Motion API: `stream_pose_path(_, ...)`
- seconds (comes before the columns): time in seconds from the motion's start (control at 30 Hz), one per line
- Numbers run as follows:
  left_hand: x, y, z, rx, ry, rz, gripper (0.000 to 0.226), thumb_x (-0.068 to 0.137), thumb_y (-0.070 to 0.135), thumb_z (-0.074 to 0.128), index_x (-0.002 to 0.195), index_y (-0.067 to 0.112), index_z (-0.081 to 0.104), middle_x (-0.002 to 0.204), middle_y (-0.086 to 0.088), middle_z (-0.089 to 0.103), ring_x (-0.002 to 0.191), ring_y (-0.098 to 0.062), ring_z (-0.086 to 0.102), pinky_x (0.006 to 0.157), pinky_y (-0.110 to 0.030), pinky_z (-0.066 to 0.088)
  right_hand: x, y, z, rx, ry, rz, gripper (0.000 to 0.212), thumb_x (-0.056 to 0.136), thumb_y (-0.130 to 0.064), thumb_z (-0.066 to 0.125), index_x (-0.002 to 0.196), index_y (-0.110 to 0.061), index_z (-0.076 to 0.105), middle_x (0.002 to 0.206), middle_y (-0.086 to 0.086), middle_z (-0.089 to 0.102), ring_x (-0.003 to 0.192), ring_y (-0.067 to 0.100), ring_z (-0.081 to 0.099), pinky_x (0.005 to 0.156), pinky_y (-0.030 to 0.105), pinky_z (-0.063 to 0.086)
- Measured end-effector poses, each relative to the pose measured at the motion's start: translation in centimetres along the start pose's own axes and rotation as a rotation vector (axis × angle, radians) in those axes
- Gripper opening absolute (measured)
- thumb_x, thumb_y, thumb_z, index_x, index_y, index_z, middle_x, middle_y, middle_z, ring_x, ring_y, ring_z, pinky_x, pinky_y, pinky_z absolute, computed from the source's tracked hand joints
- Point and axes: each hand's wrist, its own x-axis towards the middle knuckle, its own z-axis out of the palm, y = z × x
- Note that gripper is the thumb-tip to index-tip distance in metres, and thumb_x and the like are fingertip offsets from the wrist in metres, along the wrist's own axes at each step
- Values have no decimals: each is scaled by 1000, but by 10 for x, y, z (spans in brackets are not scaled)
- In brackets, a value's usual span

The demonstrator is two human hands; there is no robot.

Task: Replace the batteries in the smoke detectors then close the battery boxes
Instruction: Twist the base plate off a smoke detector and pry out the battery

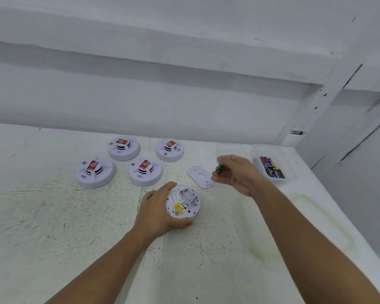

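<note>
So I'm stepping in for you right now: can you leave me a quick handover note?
Left hand steadies the upturned detector, battery bay open and empty.
Right hand has a green battery in its grip.
Cover lies on the table beside it.
Fresh batteries sit in the clear tray at right.
Four detectors wait face up.
Left: fit batteries, close cover, do the rest.

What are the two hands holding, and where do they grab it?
Left hand grips the upturned smoke detector round its rim. Right hand pinches green batteries in its fingers; exactly where is unclear.
</note>
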Motion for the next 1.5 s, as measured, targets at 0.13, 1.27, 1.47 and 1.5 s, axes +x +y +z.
stream_pose_path(0.13,3,4,3,-19,6,-28,102,46,65,81,134,42,34,107,25,46,112,-13,34,96,-30,29,24,-29,-21,-212,141,-135,9,94,-1,54,100,0,60,74,13,51,60,23,55,57,35,61)
stream_pose_path(1.27,16,15,8,-8,12,-38,101,50,67,79,137,42,32,115,23,44,110,-9,27,113,-40,23,115,-7,-36,-837,340,-62,20,88,1,49,72,-10,51,82,13,56,73,25,56,75,35,57)
stream_pose_path(1.47,17,9,10,-12,7,-29,103,45,76,73,134,45,32,115,22,51,120,-18,36,111,-41,26,103,-11,-46,-563,275,-107,24,90,8,47,75,-3,61,80,15,59,62,24,55,68,35,56)
stream_pose_path(1.5,18,9,11,-18,7,-27,102,45,76,73,134,45,33,113,22,52,119,-18,38,111,-41,26,100,-14,-48,-551,263,-120,21,90,8,47,78,-2,61,79,14,59,61,23,55,66,33,56)
